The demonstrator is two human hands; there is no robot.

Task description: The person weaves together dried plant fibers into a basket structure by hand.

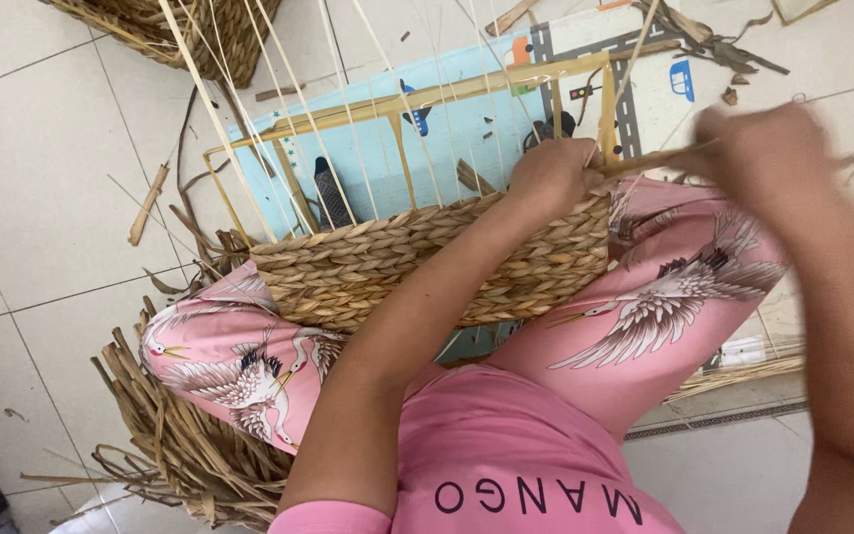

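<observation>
The half-woven basket (427,262) lies on its side across the person's lap, on the pink trousers (664,287) with a crane print. Its finished wall is made of braided straw rows, and above it the bare frame (417,104) of pale sticks and thin upright ribs is uncovered.

The left hand (551,178) rests on the top edge of the woven wall, near the right corner of the basket. Its grip is closed on the edge and on the straw strand (649,158) that goes out to the right. The right hand (768,148) is blurred; it is at the other end of the same strand, and its grip seems closed around it, but the fingers cannot be seen clearly.

Under the basket there is a light blue mat (467,129) on the tiled floor (42,188). A bundle of dry straw (180,435) lies beside the left knee, and another woven basket (190,30) stands at the top left.
</observation>
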